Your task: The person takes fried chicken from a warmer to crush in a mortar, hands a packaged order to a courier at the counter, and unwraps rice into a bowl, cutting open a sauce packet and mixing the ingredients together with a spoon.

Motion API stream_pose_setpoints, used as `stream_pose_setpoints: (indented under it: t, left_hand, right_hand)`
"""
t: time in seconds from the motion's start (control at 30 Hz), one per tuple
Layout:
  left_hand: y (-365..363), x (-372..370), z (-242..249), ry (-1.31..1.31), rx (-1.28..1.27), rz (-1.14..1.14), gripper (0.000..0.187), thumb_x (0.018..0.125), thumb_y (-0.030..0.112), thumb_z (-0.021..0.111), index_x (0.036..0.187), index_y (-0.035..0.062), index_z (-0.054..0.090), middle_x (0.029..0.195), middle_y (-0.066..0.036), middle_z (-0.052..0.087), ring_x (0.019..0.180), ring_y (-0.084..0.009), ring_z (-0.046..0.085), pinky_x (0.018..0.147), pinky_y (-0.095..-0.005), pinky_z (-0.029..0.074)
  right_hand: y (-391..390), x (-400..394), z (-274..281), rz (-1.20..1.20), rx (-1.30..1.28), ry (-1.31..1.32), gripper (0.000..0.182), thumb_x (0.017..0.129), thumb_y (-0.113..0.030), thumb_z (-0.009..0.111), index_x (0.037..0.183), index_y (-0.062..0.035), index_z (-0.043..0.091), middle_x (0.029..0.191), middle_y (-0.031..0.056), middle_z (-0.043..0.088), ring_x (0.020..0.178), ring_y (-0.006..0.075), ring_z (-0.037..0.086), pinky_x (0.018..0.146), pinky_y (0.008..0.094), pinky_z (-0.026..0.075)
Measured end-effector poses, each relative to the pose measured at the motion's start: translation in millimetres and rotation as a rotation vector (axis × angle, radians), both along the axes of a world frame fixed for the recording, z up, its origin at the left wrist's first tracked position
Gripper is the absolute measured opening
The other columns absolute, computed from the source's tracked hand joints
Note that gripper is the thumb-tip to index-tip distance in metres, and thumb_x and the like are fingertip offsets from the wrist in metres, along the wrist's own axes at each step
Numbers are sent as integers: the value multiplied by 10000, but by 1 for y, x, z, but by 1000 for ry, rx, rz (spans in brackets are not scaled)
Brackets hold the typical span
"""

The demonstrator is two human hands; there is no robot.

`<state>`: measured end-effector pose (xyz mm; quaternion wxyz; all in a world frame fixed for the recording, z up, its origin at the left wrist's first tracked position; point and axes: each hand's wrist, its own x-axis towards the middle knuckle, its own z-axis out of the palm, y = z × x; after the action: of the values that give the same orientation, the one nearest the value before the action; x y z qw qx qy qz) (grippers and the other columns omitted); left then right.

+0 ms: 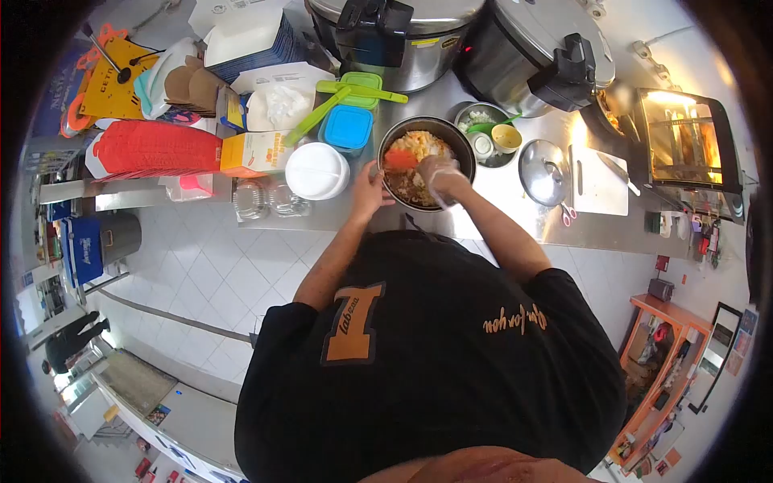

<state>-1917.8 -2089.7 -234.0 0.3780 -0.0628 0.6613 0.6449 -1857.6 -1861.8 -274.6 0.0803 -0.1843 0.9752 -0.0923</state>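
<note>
A dark-rimmed metal pot [469, 153] stands at the counter's front, holding rice [427, 145] with browner bits toward the near side. My left hand [369, 196] grips the pot's left rim, thumb up and fingers curled along the outer wall. Inside the pot is my right hand [443, 179], closed and covered by a clear plastic glove, smeared by motion. From it a red spatula [398, 158] reaches left over the rice; its handle is mostly hidden by the glove.
Left of the pot are a white round lid [317, 171], a blue-lidded tub [348, 127] and green tongs [322, 113]. Right are a bowl with cups [506, 138], a metal lid [543, 172], scissors [569, 215] and a knife [618, 171] on a white board [602, 189]. Large cookers [419, 56] stand behind.
</note>
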Motion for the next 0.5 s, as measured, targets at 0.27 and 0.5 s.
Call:
stream_pose_setpoints:
  t: [0.27, 0.5]
  left_hand:
    - [-1, -4, -9, 14, 8, -19, 427, 1002, 163, 520, 1416, 163, 414, 880, -94, 545, 605, -187, 639, 538, -395, 628]
    - [0, -5, -13, 41, -17, -23, 415, 999, 135, 519, 1405, 153, 434, 901, -112, 583, 601, -190, 646, 528, -388, 628]
  right_hand:
    - [2, -3, 20, -223, -135, -438, 210, 807, -217, 615, 894, -62, 727, 872, 185, 696, 773, 346, 677, 707, 445, 536]
    - [-26, -28, -29, -353, 19, -299, 184, 808, -167, 615, 872, -33, 724, 867, 191, 700, 801, 343, 690, 693, 422, 549]
